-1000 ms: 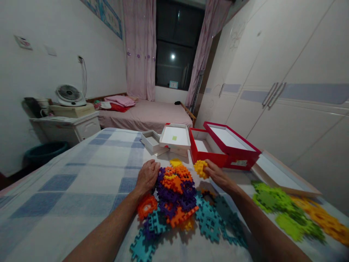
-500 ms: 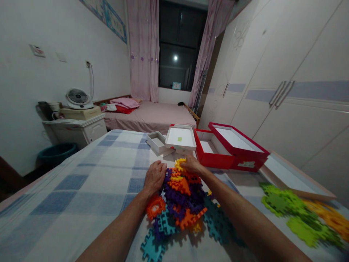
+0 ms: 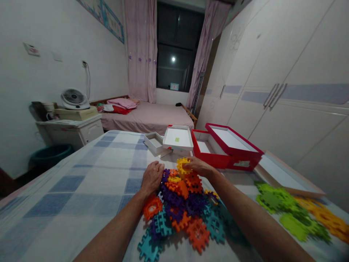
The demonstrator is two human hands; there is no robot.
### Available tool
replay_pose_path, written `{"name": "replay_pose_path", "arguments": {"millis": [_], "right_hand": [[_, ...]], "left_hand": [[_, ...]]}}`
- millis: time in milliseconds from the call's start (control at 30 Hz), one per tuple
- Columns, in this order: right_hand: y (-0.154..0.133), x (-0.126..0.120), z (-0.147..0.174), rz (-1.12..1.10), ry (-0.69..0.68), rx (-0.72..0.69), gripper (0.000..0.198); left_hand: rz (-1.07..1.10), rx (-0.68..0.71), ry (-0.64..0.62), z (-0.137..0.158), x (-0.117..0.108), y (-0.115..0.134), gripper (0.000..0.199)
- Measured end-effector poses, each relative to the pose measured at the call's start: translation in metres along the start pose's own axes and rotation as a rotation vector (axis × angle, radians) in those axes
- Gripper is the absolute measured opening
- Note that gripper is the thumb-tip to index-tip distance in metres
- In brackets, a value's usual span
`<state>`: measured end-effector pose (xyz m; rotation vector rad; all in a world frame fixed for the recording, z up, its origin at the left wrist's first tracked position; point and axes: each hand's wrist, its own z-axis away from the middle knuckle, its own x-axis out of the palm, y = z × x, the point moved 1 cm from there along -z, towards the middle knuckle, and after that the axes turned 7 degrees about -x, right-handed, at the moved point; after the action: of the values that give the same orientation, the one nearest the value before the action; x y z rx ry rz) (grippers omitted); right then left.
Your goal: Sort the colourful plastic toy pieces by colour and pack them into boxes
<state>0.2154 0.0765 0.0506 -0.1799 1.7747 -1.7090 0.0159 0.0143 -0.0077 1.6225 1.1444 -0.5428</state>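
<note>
My right hand point(image 3: 201, 167) pinches a yellow gear-shaped toy block point(image 3: 182, 166) at the far edge of a heap of similar notched plastic pieces. My left hand point(image 3: 153, 177) lies against the heap's left side, its fingers curled and pressed together; their tips are hidden. Between my arms are purple pieces point(image 3: 195, 204), orange pieces point(image 3: 198, 233) and teal pieces point(image 3: 149, 246), overlapping on the checked cloth point(image 3: 89, 182). One orange piece with an open centre point(image 3: 152, 207) sits just below my left wrist.
Green pieces point(image 3: 296, 225) and yellow-orange pieces point(image 3: 327, 216) lie to the right, by a shallow box lid point(image 3: 291, 174). Behind the heap stand a small grey box point(image 3: 155, 143), a white tray-like box point(image 3: 178, 138) and a red box point(image 3: 212, 160) with its lid point(image 3: 234, 142) leaning on it.
The yellow piece in my right hand has come up and turned its face into view. The heap has spread, with an orange piece now lying flat at its front. The view has shifted slightly.
</note>
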Motion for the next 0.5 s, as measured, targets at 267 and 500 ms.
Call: {"name": "replay_pose_path", "arguments": {"millis": [267, 500], "right_hand": [[-0.005, -0.027, 0.008, -0.229, 0.352, -0.256, 0.032], [0.006, -0.036, 0.049, -0.447, 0.468, -0.214, 0.035]], "left_hand": [[-0.009, -0.018, -0.001, -0.001, 0.002, -0.001, 0.041], [-0.010, 0.000, -0.052, -0.002, 0.001, -0.005, 0.049]]}}
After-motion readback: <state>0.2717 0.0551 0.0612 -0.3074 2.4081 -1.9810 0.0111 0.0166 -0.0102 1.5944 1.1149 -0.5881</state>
